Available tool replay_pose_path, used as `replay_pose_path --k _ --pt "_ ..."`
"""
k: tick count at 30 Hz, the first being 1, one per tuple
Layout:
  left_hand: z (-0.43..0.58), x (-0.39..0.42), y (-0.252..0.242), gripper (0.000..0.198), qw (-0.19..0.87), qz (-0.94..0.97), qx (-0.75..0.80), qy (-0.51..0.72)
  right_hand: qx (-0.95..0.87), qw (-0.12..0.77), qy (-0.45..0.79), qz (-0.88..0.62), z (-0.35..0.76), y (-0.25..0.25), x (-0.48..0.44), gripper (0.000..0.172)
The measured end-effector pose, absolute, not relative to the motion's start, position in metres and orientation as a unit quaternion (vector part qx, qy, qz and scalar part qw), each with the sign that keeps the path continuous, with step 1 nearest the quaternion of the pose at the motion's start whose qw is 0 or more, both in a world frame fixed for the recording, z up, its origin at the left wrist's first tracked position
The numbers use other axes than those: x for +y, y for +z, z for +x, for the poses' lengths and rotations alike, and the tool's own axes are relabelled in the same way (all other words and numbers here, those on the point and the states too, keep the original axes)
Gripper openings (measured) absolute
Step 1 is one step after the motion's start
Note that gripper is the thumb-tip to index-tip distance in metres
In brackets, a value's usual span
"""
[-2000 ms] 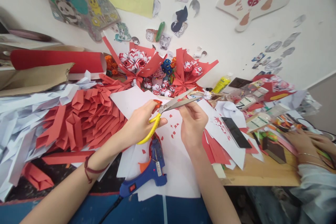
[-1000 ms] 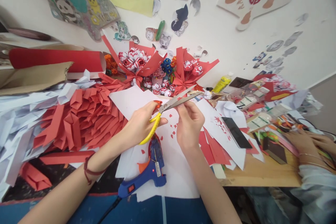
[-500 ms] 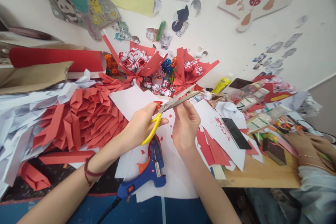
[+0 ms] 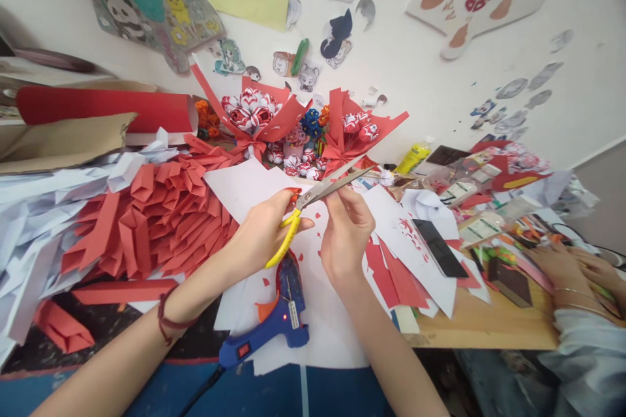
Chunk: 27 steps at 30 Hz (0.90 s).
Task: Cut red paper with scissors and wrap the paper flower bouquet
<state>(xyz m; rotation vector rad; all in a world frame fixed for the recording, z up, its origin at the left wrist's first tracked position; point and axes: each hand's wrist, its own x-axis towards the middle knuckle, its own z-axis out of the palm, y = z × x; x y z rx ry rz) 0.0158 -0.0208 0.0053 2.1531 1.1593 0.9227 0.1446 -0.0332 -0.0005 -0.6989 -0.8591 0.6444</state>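
My left hand (image 4: pixel 261 231) is closed on the yellow handles of a pair of scissors (image 4: pixel 313 205), whose steel blades point up and right. My right hand (image 4: pixel 346 231) is pinched right below the blades, holding something small that I cannot make out. Small red paper snippets (image 4: pixel 325 249) lie on the white sheet (image 4: pixel 244 186) beneath both hands. A blue glue gun (image 4: pixel 274 326) rests on the paper just below my hands.
A heap of folded red paper strips (image 4: pixel 156 221) lies at left, with white strips (image 4: pixel 29 221) beyond. Red paper bouquets (image 4: pixel 303 124) stand against the wall. A black phone (image 4: pixel 440 247) lies at right. Another person's hands (image 4: pixel 572 267) work at the right edge.
My right hand shifted slightly left and closer under the blades. The scissor blades closed a little. My left hand stayed in place.
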Motion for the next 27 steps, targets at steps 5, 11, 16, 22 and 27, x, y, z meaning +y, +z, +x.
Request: replay_pose_path --k 5,11,16,22,27 --pt "0.016 -0.023 0.008 0.03 0.289 0.789 0.422 0.34 -0.413 0.801 0.283 -0.327 0.145 -0.001 -0.032 0.003" --pt "0.017 -0.024 0.004 0.027 0.289 0.782 0.425 0.352 -0.425 0.806 0.253 -0.326 0.143 0.0 -0.032 0.004" --pt "0.018 -0.025 0.004 0.028 0.287 0.775 0.436 0.357 -0.42 0.803 0.282 -0.314 0.144 0.001 -0.032 0.005" --pt "0.008 -0.018 0.009 0.037 0.205 0.727 0.526 0.391 -0.424 0.782 0.326 -0.321 0.151 0.003 -0.032 0.003" --pt "-0.01 -0.002 0.009 0.044 -0.046 0.674 0.613 0.41 -0.458 0.75 0.347 -0.328 0.154 0.003 -0.033 0.004"
